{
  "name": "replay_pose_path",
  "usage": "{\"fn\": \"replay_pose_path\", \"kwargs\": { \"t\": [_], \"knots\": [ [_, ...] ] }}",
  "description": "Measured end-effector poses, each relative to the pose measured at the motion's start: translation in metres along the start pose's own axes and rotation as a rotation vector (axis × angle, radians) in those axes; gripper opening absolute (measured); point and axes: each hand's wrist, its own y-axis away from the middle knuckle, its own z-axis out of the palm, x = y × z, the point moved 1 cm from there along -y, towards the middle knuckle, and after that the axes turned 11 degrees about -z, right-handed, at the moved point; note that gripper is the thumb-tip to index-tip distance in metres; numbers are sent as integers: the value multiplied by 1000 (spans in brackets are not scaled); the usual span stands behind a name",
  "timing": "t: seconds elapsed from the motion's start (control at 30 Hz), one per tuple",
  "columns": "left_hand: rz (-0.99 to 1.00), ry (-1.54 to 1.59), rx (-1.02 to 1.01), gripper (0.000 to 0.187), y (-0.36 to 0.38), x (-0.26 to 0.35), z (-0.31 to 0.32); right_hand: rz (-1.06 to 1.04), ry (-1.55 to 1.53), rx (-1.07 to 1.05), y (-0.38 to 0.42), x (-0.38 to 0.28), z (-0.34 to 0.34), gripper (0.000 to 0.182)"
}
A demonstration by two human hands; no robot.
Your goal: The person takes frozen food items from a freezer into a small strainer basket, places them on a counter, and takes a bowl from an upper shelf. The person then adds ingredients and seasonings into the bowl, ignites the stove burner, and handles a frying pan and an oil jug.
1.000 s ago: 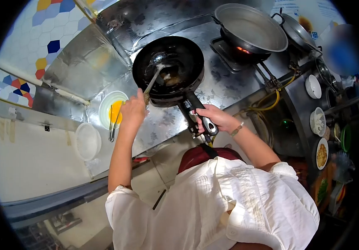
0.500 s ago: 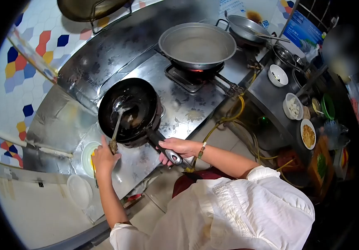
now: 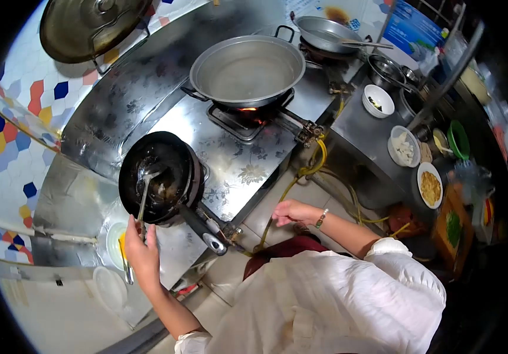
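Note:
A dark wok (image 3: 174, 150) with a long black handle (image 3: 195, 227) sits on the stove top to the left. Inside it lies the metal end of a ladle (image 3: 145, 197), beside a few small scraps and a dark, wet-looking bottom. My left hand (image 3: 143, 253) has its fingers closed around the near end of the ladle's handle. Off to the right of the wok handle, my right hand (image 3: 295, 213) is in the air with its fingers loosely bent and nothing in them. A pale bowl (image 3: 114, 242) with something yellow is partly hidden behind my left hand.
A large pan of cloudy liquid (image 3: 248, 68) stands over a lit burner (image 3: 251, 110). Behind it is a smaller pan (image 3: 330, 35). Bowls of food (image 3: 404, 147) and a plate with a browned food (image 3: 430, 186) line the right counter. Yellow hoses (image 3: 319, 159) run below.
My right hand has let go of the wok handle and moved right, away from it. My left hand stays at the ladle's handle. The whole view has shifted slightly.

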Motion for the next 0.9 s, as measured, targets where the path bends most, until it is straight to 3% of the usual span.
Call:
{"fn": "replay_pose_path", "kwargs": {
  "t": [0.1,0.13,0.17,0.3,0.4,0.47,0.6,0.67,0.77,0.83,0.9],
  "knots": [
    [-25,37,135,41,24,11,6,113,8,-119,6,0,-37,19],
    [-48,40,213,40,38,15,4,133,-16,-40,9,-12,-38,16],
    [-150,75,240,39,56,21,5,166,-25,16,10,-23,-38,15],
    [-468,116,442,29,152,33,12,262,278,-120,9,-14,-71,12],
    [-710,-16,565,29,244,25,7,444,499,-330,-18,14,-101,16],
    [-927,-177,664,28,324,21,1,431,788,-523,-23,33,-105,17],
    [-1364,-295,876,22,476,55,9,534,984,-812,-39,58,-92,15],
    [-1548,-287,879,21,561,51,51,464,1058,-903,-46,67,-61,12],
    [-1817,-165,723,18,642,58,134,387,1079,-995,-51,71,-5,8],
    [-1792,-28,656,19,688,54,213,325,1040,-1056,-45,70,30,9],
    [-1745,62,595,18,684,49,248,267,1032,-1058,-34,71,55,11]
  ]
}}
